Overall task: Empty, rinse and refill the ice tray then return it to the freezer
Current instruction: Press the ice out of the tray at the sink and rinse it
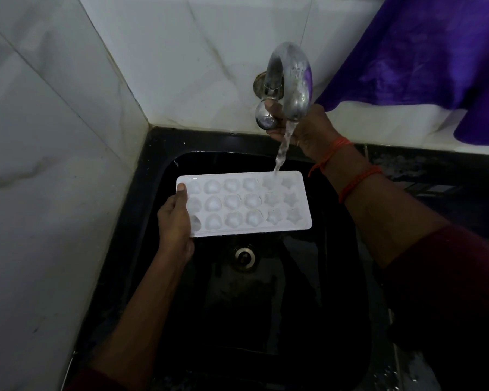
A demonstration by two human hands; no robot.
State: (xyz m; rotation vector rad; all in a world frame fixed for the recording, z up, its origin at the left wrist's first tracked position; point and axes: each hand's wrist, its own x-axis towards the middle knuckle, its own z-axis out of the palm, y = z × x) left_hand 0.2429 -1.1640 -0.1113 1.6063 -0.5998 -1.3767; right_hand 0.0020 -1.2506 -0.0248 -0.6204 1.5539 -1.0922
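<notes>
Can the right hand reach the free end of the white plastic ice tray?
Probably yes: the right hand grips the metal tap knob just above that tray end; only falling water lies between.

Left hand (174,218), right hand (305,131): both curled.

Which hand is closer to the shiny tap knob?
Right. The right hand grips the tap knob itself; the left hand is lower down, holding one end of the ice tray over the sink.

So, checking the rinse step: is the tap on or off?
On. Water runs from the tap onto the ice tray; the right hand grips the knob.
</notes>
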